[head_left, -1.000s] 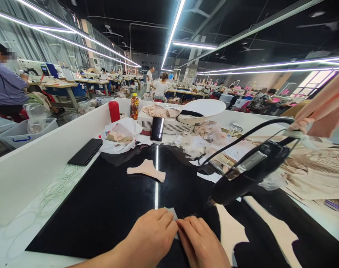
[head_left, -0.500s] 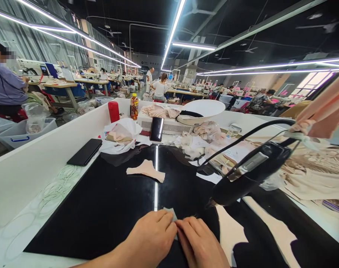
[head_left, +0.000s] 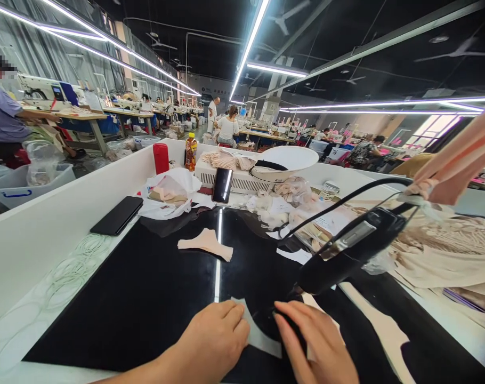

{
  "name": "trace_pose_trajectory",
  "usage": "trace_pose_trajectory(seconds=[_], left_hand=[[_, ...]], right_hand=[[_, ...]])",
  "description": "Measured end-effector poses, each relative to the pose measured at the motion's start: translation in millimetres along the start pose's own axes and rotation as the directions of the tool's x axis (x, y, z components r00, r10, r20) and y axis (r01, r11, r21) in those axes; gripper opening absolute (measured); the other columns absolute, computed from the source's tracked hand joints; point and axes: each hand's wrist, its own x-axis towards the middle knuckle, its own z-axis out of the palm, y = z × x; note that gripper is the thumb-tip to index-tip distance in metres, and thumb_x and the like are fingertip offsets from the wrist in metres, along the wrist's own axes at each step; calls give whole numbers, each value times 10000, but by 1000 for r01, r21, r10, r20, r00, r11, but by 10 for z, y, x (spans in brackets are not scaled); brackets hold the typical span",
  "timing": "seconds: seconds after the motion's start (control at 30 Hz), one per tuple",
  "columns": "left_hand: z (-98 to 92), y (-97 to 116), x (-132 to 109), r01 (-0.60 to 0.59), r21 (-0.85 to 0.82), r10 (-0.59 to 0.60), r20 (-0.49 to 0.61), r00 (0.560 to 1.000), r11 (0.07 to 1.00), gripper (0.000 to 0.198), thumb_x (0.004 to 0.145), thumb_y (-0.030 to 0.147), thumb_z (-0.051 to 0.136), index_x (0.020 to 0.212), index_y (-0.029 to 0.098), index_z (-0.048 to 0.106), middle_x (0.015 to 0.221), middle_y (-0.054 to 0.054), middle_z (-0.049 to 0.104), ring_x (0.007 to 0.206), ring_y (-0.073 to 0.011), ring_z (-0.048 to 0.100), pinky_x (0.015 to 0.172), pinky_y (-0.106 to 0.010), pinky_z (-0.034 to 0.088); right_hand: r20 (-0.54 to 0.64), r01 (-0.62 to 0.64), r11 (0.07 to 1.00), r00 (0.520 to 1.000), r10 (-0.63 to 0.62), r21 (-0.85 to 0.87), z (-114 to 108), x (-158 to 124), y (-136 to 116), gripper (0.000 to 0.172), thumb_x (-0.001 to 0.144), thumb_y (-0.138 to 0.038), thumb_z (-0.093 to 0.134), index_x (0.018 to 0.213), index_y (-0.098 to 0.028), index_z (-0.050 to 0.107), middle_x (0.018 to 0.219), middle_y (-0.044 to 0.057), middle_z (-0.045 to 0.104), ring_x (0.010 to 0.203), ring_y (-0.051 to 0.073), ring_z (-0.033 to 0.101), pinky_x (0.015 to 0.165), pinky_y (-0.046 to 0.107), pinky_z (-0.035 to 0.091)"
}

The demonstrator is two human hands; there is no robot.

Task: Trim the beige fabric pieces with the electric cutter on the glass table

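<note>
My left hand (head_left: 220,333) is closed on the edge of a small curved grey piece (head_left: 262,341), low over the black work surface (head_left: 146,298). To its right, my right hand (head_left: 316,341) has thumb and forefinger brought close together; a tiny dark or greenish bit shows at their tips, too small to name. A pale beige cut fabric piece (head_left: 205,244) lies flat ahead of my hands. Another beige piece (head_left: 312,301) is partly covered by my right hand, and a longer beige piece (head_left: 376,320) rests farther right.
A black handheld tool (head_left: 346,250) with a cable hangs over the right side. Behind are a phone (head_left: 222,185), a plastic bag (head_left: 170,193), a bottle (head_left: 190,152) and fabric scraps. A black case (head_left: 116,215) lies left; beige fabric (head_left: 446,250) is heaped right. People sit at sewing tables beyond.
My right hand has moved right, away from my left hand, uncovering more of the grey piece. My left hand stays nearly in place. The view has shifted slightly.
</note>
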Motion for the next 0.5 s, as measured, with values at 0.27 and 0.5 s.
trace_pose_trajectory(seconds=[0.27, 0.5], left_hand=[[68, 31, -12, -47, 60, 54, -130, 990, 997, 378, 1091, 170, 386, 947, 137, 734, 1038, -85, 782, 1065, -227, 729, 932, -327, 573], [503, -179, -160, -153, 11, 147, -374, 916, 988, 394, 1021, 126, 389, 1039, 228, 769, 1086, -39, 796, 1029, -219, 736, 898, -337, 571]], right_hand=[[-143, -474, 575, 676, 723, 667, -136, 482, 212, 659, 805, -468, 807, 1355, -269, 503, 1269, 93, 562, 1166, 265, 558, 1005, 436, 458], [-79, -396, 561, 763, 641, 727, -90, 1025, -45, 538, 835, -478, 755, 1252, -243, 509, 1052, 30, 688, 918, 194, 666, 884, 363, 553]])
